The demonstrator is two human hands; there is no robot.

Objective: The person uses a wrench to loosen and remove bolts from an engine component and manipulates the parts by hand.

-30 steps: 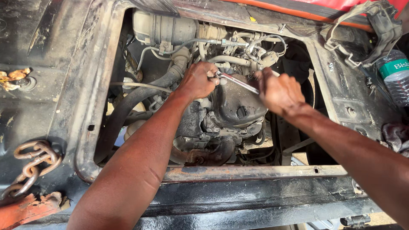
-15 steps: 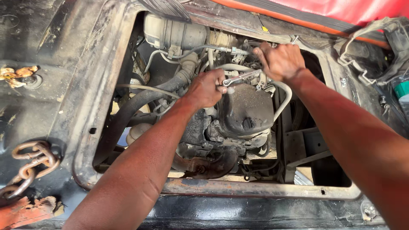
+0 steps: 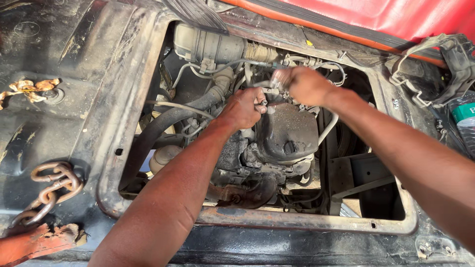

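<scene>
I look down into an open engine bay through a rusty rectangular frame (image 3: 307, 222). My left hand (image 3: 243, 108) is closed around a small metal tool or fitting (image 3: 262, 104) at the top of the dark, grimy engine block (image 3: 287, 133). Just above and to the right, my right hand (image 3: 304, 85) is blurred, with its fingers curled among the pale hoses (image 3: 329, 126) and fittings. What it holds is hidden. The two hands are close but apart.
A pale plastic tank (image 3: 208, 44) sits at the back of the bay, and a thick black hose (image 3: 158, 126) runs on the left. A rusty chain (image 3: 49, 185) lies on the left panel. A strap buckle (image 3: 425, 64) and a plastic bottle (image 3: 462, 118) are at the right.
My right hand has moved up and left from beside the engine to the fittings near the tank. My left hand stayed at the top of the engine. The long wrench between the hands no longer shows.
</scene>
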